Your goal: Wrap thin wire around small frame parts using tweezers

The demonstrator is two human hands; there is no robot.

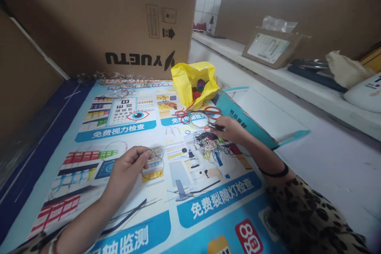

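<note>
My left hand is closed in a pinch on a thin wire ring or frame that lies against the printed poster. My right hand reaches further out and is closed on a thin dark tool or wire, its tip beside a clear round ring. Red loops lie just past it. A tangle of thin dark wire sits under my right wrist.
An open yellow bag with small coloured pieces stands at the poster's far edge. A big cardboard box rises behind. To the right runs a white ledge with a parcel, a cloth and dark tools. Thin dark rods lie near my left forearm.
</note>
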